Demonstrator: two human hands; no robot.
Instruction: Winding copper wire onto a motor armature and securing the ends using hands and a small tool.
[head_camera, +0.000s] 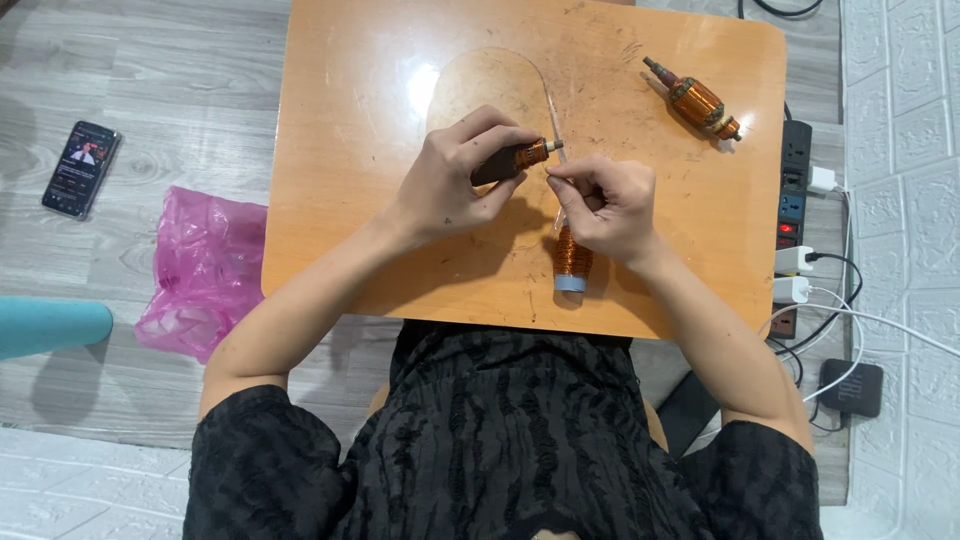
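My left hand (455, 175) grips a small motor armature (518, 158) with copper windings, held level over the middle of the orange table (350, 150). My right hand (605, 205) pinches a thin wire right at the armature's end. A spool of copper wire (572, 262) stands on the table just below my right hand. A loop of thin wire (500, 55) arcs across the table behind my hands. A second wound armature (697, 100) lies at the far right of the table, away from both hands.
A pink plastic bag (205, 265) and a phone (80, 168) lie on the wooden floor to the left. A power strip (792, 210) with white plugs and cables runs along the table's right edge. A teal object (50, 325) pokes in at the left.
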